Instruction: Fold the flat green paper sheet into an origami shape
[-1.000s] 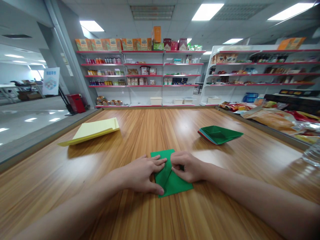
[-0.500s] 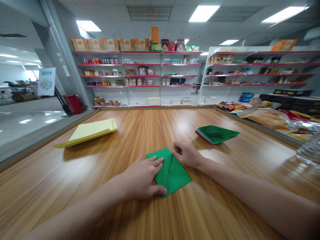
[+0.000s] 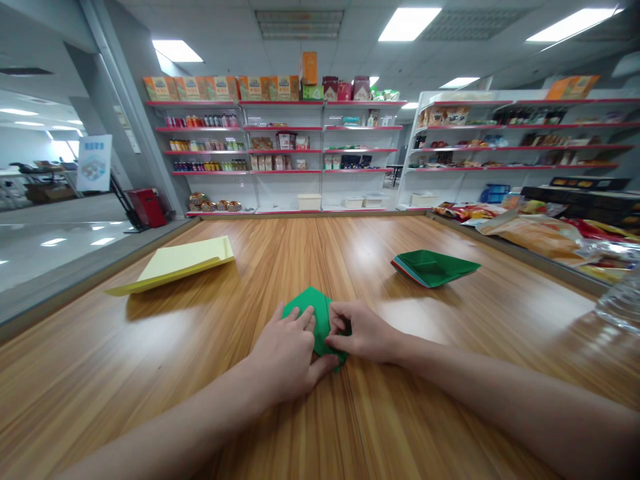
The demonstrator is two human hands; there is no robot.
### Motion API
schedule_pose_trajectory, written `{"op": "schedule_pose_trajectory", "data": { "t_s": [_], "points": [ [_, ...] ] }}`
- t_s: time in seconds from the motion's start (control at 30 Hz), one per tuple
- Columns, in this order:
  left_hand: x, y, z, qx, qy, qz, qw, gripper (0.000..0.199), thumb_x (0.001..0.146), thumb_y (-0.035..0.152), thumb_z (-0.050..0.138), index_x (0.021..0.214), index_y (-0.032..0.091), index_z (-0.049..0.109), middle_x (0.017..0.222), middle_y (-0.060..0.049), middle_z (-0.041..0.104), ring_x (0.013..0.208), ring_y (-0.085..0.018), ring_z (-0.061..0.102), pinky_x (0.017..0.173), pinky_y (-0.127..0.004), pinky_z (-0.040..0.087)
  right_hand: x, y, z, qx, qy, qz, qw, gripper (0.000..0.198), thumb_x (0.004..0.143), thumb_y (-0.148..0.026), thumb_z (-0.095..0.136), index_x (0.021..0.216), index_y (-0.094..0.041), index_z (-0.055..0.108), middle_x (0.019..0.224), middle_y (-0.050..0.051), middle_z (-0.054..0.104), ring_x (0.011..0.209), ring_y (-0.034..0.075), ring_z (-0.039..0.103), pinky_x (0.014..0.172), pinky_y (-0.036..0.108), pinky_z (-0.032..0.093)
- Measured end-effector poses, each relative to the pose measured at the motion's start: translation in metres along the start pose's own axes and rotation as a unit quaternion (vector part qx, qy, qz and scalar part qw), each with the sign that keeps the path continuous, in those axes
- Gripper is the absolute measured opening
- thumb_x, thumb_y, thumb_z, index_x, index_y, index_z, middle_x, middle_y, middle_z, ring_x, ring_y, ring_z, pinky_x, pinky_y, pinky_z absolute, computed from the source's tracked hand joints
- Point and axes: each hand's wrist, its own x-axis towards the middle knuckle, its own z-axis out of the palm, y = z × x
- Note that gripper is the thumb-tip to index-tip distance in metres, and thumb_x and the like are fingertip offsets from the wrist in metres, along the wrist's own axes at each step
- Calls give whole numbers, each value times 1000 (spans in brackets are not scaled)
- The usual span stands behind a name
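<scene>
A folded sheet of green paper [image 3: 311, 301] lies on the wooden table in front of me, its upper end pointed. My left hand [image 3: 293, 350] rests on its left part with the fingers stretched out, and the thumb reaches along the near edge. At the paper's right side, my right hand [image 3: 367, 332] is closed, thumb and index finger pinching the edge. A small flap shows under the fingers near the lower right corner. Both hands hide much of the paper's lower half.
On the left lies a pad of yellow paper [image 3: 185, 260]. A stack of folded coloured papers [image 3: 433, 267], green on top, sits at the right. Packaged goods [image 3: 540, 235] and a clear plastic container [image 3: 620, 303] stand along the right edge. Stocked shelves [image 3: 285, 152] rise behind the table.
The green paper has turned and shifted slightly left. My right hand has come down and left onto its right edge. My left hand stays on the paper.
</scene>
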Motion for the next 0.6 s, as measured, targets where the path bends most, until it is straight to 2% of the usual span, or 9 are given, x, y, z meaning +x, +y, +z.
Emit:
{"op": "schedule_pose_trajectory", "data": {
  "t_s": [0.27, 0.43, 0.6],
  "points": [
    [0, 1, 1, 5, -3, 22, 1000, 66, 89, 60, 34, 124, 10, 59, 129, -21, 55, 122, -38, 48, 105, -53, 31, 4, 3, -1, -71, 28, -31, 997, 27, 66, -12, 58, 61, -20, 32, 57, -7, 37, 53, 8, 34, 49, 21, 26],
    [-7, 9, -6, -2, -33, 51, 998, 58, 85, 59, 42, 117, 16, 64, 122, -17, 60, 113, -38, 54, 101, -54, 36, -4, -2, -3, -88, -22, -84, 992, 26, 66, -13, 58, 59, -19, 34, 56, -7, 36, 52, 8, 34, 50, 21, 26],
    [-8, 12, -11, -6, -49, 57, 997, 62, 85, 59, 41, 117, 11, 64, 122, -21, 59, 114, -41, 53, 98, -57, 38, -3, 2, -6, -94, -18, -83, 992, 28, 68, -15, 58, 58, -19, 32, 55, -7, 34, 52, 8, 32, 50, 21, 25]
  ]
}}
